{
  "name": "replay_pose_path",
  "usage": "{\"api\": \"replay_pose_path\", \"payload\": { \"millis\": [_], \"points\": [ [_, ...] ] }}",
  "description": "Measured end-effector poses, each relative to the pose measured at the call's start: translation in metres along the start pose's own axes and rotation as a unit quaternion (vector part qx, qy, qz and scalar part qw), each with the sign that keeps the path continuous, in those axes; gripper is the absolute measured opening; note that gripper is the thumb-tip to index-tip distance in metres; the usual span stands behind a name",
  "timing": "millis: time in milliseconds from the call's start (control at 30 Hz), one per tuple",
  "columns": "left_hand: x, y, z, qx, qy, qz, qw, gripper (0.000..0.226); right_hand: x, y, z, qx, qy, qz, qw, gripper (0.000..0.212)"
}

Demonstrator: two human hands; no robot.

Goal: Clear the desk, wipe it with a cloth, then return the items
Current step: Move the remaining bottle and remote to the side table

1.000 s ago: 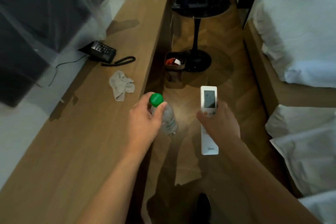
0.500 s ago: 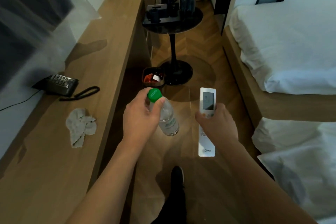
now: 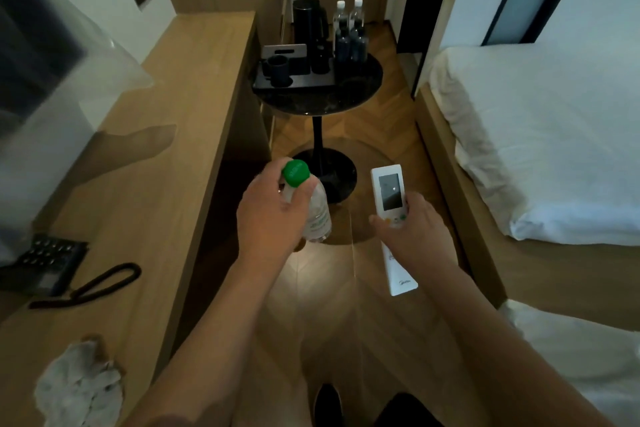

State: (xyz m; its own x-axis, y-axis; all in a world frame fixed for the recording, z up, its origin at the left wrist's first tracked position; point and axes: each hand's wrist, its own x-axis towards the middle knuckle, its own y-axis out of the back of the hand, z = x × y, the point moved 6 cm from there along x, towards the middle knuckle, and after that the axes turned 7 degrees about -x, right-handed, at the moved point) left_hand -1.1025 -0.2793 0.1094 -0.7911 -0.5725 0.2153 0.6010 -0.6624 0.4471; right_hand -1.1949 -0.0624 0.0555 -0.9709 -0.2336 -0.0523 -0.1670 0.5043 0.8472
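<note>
Left hand [image 3: 268, 215] grips the water bottle [image 3: 317, 210] at its neck, hiding its shoulder. Right hand [image 3: 415, 230] clasps the remote [image 3: 393, 218], midsection covered. At seven o'clock, the cloth [image 3: 81, 388] runs off-frame.

Small lettering is seen embossed on the green cap [image 3: 295, 173] of the water bottle [image 3: 317, 210], and green print on its label, but neither can be read. A logo near the remote control's [image 3: 393, 218] lower end is illegible.

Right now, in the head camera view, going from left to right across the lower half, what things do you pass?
Telephone → crumpled cloth → left hand gripping the green-capped water bottle → right hand holding the white remote → bed.
</note>
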Motion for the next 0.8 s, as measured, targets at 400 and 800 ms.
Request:
{"api": "replay_pose_path", "payload": {
  "millis": [400, 800],
  "points": [
    [0.193, -0.109, 0.004, -0.015, -0.023, 0.030, 0.999, 0.022, 0.240, -0.006, 0.008, 0.014, 0.070, -0.034, 0.997, 0.066],
    [0.394, -0.197, 0.021, -0.047, -0.019, 0.050, 0.997, 0.031, 0.447, 0.005, 0.019, -0.050, 0.086, -0.096, 0.990, 0.072]
  ]
}}
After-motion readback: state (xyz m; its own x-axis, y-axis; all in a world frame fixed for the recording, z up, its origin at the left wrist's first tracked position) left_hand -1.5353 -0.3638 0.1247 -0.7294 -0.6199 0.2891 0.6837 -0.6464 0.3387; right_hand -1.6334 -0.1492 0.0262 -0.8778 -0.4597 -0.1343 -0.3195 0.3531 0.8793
